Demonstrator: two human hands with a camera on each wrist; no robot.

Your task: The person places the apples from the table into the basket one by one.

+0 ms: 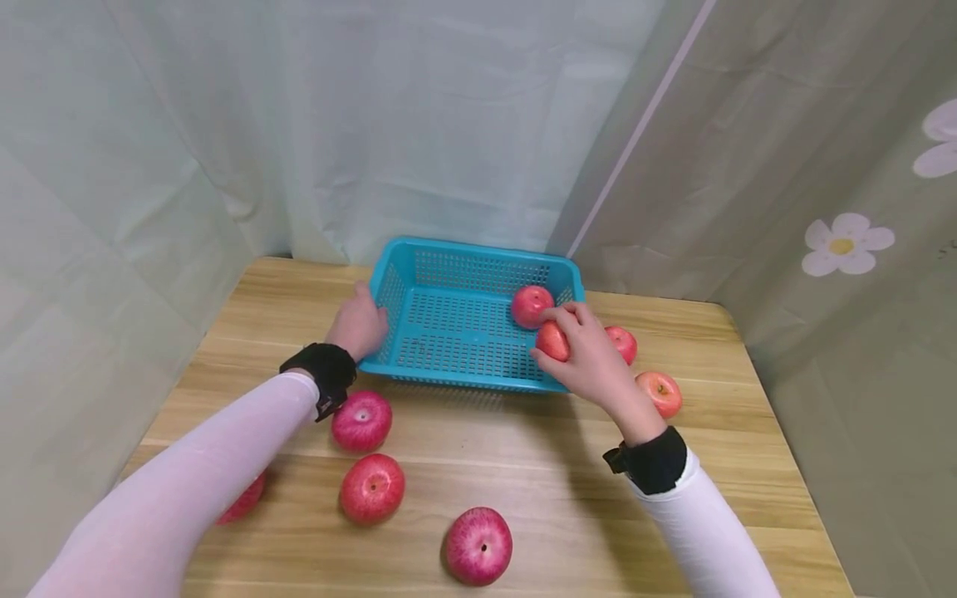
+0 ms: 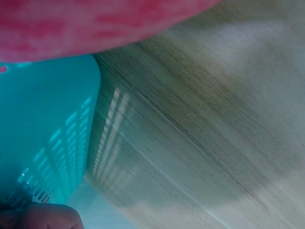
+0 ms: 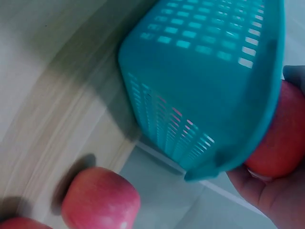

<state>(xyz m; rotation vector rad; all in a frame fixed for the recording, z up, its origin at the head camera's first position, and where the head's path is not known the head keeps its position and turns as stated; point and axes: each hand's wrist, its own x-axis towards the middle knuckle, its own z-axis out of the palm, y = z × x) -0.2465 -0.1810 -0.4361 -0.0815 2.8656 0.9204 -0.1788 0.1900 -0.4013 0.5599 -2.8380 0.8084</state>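
Observation:
A blue plastic basket (image 1: pixel 449 332) with perforated sides sits at the back of the table. My left hand (image 1: pixel 359 324) grips its left rim, thumb toward the inside. In my right hand (image 1: pixel 594 361) is a red apple (image 1: pixel 552 341), held between thumb and fingers above the basket's front right corner. The right wrist view shows this apple (image 3: pixel 281 136) beside the basket rim, partly hidden by it. Another apple (image 1: pixel 532 306) lies inside the basket at the right end, just behind the held one.
Right of the basket lie two apples, one (image 1: pixel 622 343) partly behind my right hand and one (image 1: pixel 661 394) nearer. In front are a dark pink apple (image 1: pixel 362 421), a red apple (image 1: pixel 372 488) and another (image 1: pixel 479 546). My left sleeve partly covers one more (image 1: pixel 245 501). Curtains (image 1: pixel 449 124) hang behind.

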